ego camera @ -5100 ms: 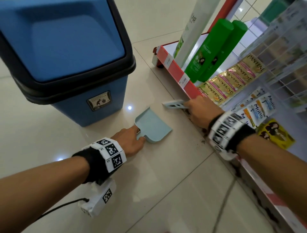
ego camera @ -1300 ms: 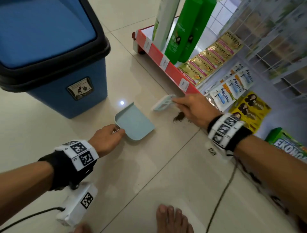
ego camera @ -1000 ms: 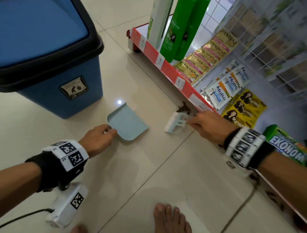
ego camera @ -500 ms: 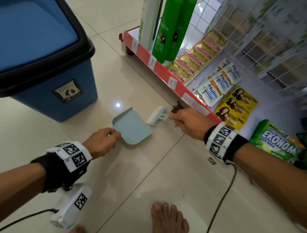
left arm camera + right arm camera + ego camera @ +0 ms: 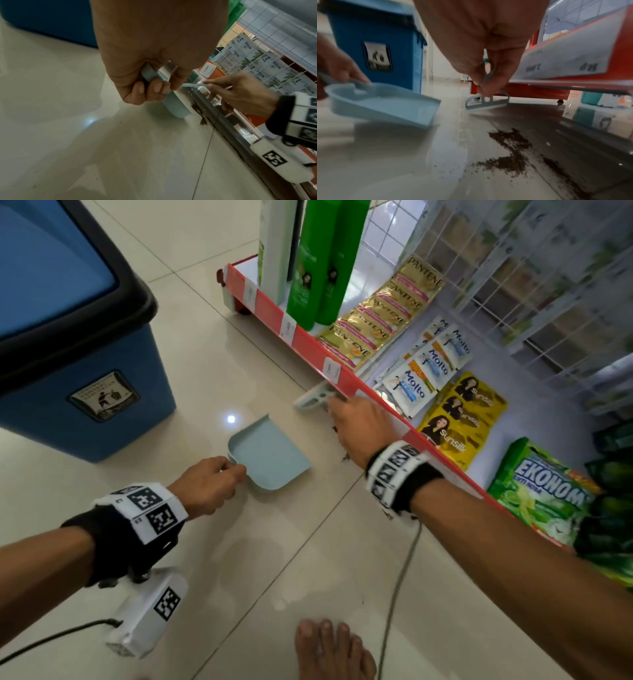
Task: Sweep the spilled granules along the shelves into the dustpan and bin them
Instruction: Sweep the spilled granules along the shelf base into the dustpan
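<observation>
My left hand [image 5: 209, 484] grips the handle of a pale blue dustpan [image 5: 270, 453] on the tiled floor; in the right wrist view the dustpan [image 5: 385, 104] is tilted and holds nothing. My right hand [image 5: 359, 426] pinches the handle of a small pale brush [image 5: 313, 398], whose head reaches under the edge of the red shelf [image 5: 308, 337]. The brush [image 5: 486, 102] touches the floor beyond dark brown granules [image 5: 510, 151] lying along the shelf base, between the brush and my wrist. In the left wrist view the granules [image 5: 199, 113] lie just right of the dustpan [image 5: 173, 105].
A blue bin [image 5: 72, 337] with a black rim stands left of the dustpan. The shelf carries green bottles [image 5: 318, 261], sachet strips [image 5: 387, 313] and a green packet [image 5: 544, 501]. My bare foot [image 5: 332, 652] and a cable [image 5: 400, 580] are on the floor near me.
My right hand has carried the brush back and forth along the shelf edge, and now pushes it farther under the shelf. The left hand stays on the dustpan.
</observation>
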`<state>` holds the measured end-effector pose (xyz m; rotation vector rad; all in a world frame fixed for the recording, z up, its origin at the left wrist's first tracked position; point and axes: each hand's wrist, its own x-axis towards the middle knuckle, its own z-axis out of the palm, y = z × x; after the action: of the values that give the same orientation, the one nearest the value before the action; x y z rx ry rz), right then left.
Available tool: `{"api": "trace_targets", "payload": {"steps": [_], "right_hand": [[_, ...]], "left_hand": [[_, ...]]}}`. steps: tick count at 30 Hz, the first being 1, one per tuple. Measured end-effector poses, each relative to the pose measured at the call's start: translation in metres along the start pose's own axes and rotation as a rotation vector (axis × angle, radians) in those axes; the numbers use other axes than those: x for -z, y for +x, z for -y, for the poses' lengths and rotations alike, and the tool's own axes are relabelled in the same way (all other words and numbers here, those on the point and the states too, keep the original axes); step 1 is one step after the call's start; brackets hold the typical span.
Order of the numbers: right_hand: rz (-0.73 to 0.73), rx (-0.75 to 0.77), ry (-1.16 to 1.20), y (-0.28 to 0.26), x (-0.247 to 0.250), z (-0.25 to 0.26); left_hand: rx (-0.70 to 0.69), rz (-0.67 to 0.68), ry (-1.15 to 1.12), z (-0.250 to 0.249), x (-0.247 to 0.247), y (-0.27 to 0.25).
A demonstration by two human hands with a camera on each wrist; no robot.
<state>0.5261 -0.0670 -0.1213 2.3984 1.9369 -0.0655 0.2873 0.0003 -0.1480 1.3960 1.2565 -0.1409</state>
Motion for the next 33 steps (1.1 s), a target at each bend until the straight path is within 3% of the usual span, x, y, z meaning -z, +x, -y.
{"api": "trace_targets", "payload": {"steps": [3, 8, 12, 19, 25, 28, 33], "right_hand": [[0.04, -0.12, -0.082, 0.002, -0.009, 0.004], [0.204, -0.218, -0.028, -0.04, -0.005, -0.021], [0.134, -0.154, 0.005, -0.056, 0.017, -0.025], [0.029, 0.129, 0.03, 0.032, 0.043, 0.023], [0.022, -0.034, -0.031, 0.1, 0.014, 0.045], [0.118, -0.101, 0.019, 0.081, -0.003, 0.036], [0.287, -0.138, 0.053, -0.013, 0.004, -0.006]], "left_hand": [[-0.001, -0.003, 0.002, -0.006, -0.002, 0.0], [-0.024, 0.003, 0.002, -0.012, 0.004, -0.005], [-0.014, 0.027, -0.01, -0.02, 0.012, -0.003], [0.013, 0.047, -0.09, -0.024, 0.032, 0.015], [-0.108, -0.068, -0.095, -0.012, 0.039, 0.036], [-0.124, -0.094, -0.101, 0.003, 0.031, 0.037], [-0.107, -0.093, -0.097, 0.013, 0.027, 0.041]]}}
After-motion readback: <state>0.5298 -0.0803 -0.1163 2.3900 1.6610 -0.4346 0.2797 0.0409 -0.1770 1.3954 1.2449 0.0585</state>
